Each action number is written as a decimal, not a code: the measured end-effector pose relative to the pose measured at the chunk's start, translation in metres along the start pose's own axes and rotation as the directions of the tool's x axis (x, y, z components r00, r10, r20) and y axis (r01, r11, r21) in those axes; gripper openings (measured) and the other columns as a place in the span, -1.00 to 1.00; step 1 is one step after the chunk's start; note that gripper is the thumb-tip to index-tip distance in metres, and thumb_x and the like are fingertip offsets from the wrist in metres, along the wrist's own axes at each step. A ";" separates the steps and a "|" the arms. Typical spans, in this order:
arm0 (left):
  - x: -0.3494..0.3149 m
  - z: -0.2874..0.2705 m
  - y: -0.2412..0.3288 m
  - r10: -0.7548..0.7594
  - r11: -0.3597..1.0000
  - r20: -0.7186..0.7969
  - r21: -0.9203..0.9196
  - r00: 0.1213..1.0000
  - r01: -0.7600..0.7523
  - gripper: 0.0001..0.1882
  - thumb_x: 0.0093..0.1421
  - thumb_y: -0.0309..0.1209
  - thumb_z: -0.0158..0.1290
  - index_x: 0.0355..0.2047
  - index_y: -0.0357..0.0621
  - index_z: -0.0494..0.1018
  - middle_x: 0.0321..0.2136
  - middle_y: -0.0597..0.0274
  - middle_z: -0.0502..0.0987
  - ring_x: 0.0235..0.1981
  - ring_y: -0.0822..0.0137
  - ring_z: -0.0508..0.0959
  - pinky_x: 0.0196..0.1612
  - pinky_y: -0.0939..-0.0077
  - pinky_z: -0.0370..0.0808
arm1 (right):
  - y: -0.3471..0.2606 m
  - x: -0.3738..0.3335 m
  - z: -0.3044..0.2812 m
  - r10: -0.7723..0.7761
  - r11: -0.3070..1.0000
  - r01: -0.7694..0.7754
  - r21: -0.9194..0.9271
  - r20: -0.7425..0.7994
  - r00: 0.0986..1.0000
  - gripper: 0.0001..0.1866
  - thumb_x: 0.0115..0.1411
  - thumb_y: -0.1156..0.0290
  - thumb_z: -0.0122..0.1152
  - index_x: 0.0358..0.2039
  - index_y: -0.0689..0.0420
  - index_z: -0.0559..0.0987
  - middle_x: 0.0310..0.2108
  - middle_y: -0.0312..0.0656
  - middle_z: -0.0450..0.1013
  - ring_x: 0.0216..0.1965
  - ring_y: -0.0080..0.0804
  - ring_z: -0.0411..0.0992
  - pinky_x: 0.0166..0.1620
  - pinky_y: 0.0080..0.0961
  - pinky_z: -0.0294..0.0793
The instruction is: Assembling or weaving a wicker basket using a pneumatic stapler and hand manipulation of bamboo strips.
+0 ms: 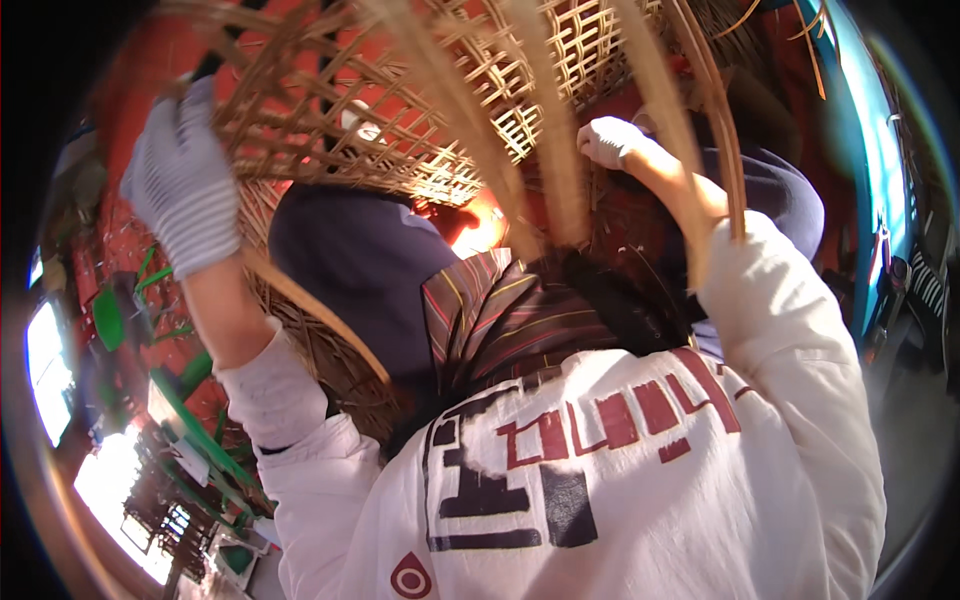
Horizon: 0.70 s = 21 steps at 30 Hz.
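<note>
A woven cane basket (400, 130) with an open lattice fills the top middle, above my knees. My left hand (185, 185), in a white-and-grey striped glove, is at its left side with the fingers closed on the edge of the weave. The gloved right hand (612, 142) is curled near the right knee, beside the basket's lower right side. What lies inside its fingers is hidden. Long loose cane strips (560, 130), blurred by motion, hang from the basket toward my lap and cross in front of the right forearm.
A bent cane strip (320, 315) curves below my left wrist, over a bundle of thin canes. Green objects (108, 318) stand on the red floor (80, 235) at left. A blue panel (868, 130) rises at right. Striped cloth (500, 300) covers my lap.
</note>
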State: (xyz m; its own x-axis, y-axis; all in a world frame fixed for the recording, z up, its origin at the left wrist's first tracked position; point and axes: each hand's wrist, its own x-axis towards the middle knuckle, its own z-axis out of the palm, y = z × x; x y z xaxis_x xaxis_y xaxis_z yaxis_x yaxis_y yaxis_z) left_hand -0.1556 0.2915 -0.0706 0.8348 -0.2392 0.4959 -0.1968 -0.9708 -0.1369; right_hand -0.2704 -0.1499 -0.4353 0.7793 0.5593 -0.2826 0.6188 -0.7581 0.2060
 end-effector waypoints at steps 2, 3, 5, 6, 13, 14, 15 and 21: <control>0.001 -0.016 -0.030 0.060 0.998 0.057 -0.027 0.997 -0.059 -0.66 0.33 -0.13 -0.02 -0.07 -0.03 0.57 -0.27 -0.01 0.61 -0.25 0.05 0.60 -0.16 0.17 0.48 | -0.025 0.019 -0.026 0.155 0.593 -0.282 0.754 0.237 0.959 -0.79 0.11 0.31 0.09 -0.39 0.06 0.67 -0.42 -0.01 0.59 -0.34 -0.03 0.56 -0.25 -0.22 0.54; 0.004 -0.006 -0.042 0.053 0.998 0.020 -0.033 0.998 -0.053 -0.68 0.32 -0.19 0.00 -0.02 -0.03 0.55 -0.20 0.01 0.60 -0.29 0.03 0.59 -0.21 0.18 0.51 | -0.029 0.018 -0.020 0.197 0.607 -0.270 0.748 0.187 0.962 -0.78 0.10 0.29 0.08 -0.41 0.05 0.68 -0.41 0.01 0.59 -0.33 0.01 0.55 -0.24 -0.18 0.54; 0.009 0.020 -0.114 0.539 0.798 -0.066 0.360 0.839 -0.484 -0.66 0.32 -0.26 0.00 0.03 -0.12 0.51 -0.15 -0.04 0.57 -0.25 -0.10 0.58 -0.14 0.17 0.50 | -0.053 0.021 0.030 0.330 0.514 -0.412 0.752 0.270 0.905 -0.78 0.09 0.28 0.09 -0.46 0.08 0.66 -0.46 -0.01 0.58 -0.39 -0.02 0.54 -0.28 -0.23 0.54; 0.006 0.011 -0.057 0.030 0.989 0.052 -0.147 0.998 -0.022 -0.70 0.29 -0.38 0.00 0.01 -0.14 0.52 -0.17 -0.05 0.56 -0.21 -0.08 0.58 -0.08 0.23 0.50 | -0.058 0.015 0.052 0.357 0.471 -0.498 0.728 0.359 0.862 -0.79 0.11 0.29 0.08 -0.42 0.07 0.66 -0.43 -0.02 0.57 -0.35 -0.03 0.54 -0.25 -0.23 0.53; 0.019 0.023 -0.111 0.331 0.859 0.101 0.378 0.938 -0.345 -0.72 0.36 -0.40 -0.08 -0.04 -0.20 0.54 -0.08 -0.05 0.58 -0.09 0.07 0.58 0.04 0.33 0.48 | -0.072 0.008 0.075 0.371 0.298 -0.820 0.489 0.732 0.571 -0.77 0.23 0.35 0.07 -0.17 0.02 0.63 -0.24 -0.06 0.56 -0.13 -0.07 0.53 -0.04 -0.26 0.51; 0.025 0.014 -0.117 0.336 0.846 0.103 0.403 0.936 -0.348 -0.72 0.36 -0.39 -0.08 -0.04 -0.19 0.54 -0.08 -0.03 0.58 -0.09 0.08 0.58 0.04 0.33 0.48 | -0.078 0.011 0.077 0.417 0.267 -0.807 0.526 0.692 0.589 -0.78 0.23 0.35 0.06 -0.18 -0.03 0.64 -0.19 -0.07 0.55 -0.11 -0.02 0.51 -0.04 -0.19 0.49; 0.028 0.010 -0.123 0.347 0.835 0.101 0.419 0.933 -0.356 -0.72 0.36 -0.39 -0.09 -0.05 -0.19 0.54 -0.08 -0.02 0.58 -0.09 0.09 0.58 0.05 0.34 0.48 | -0.082 0.011 0.083 0.468 0.241 -0.794 0.558 0.651 0.598 -0.78 0.23 0.35 0.05 -0.18 -0.09 0.64 -0.14 -0.08 0.53 -0.09 0.02 0.49 -0.03 -0.13 0.48; 0.020 -0.006 -0.139 0.393 0.777 0.084 0.501 0.916 -0.380 -0.70 0.39 -0.35 -0.14 -0.07 -0.19 0.55 -0.09 0.07 0.59 -0.10 0.17 0.58 0.08 0.36 0.45 | -0.105 0.017 0.090 0.496 0.362 -0.711 0.603 0.521 0.695 -0.79 0.21 0.23 0.18 -0.17 -0.05 0.61 -0.18 -0.18 0.49 -0.10 -0.13 0.49 -0.06 -0.20 0.52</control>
State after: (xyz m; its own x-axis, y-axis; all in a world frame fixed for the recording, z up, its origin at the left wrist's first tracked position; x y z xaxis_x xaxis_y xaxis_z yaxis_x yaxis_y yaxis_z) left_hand -0.1141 0.4216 -0.0365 0.7301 -0.5992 0.3284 -0.2122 -0.6556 -0.7246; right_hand -0.3308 -0.0914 -0.5462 0.7969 -0.1623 -0.5819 -0.3893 -0.8745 -0.2893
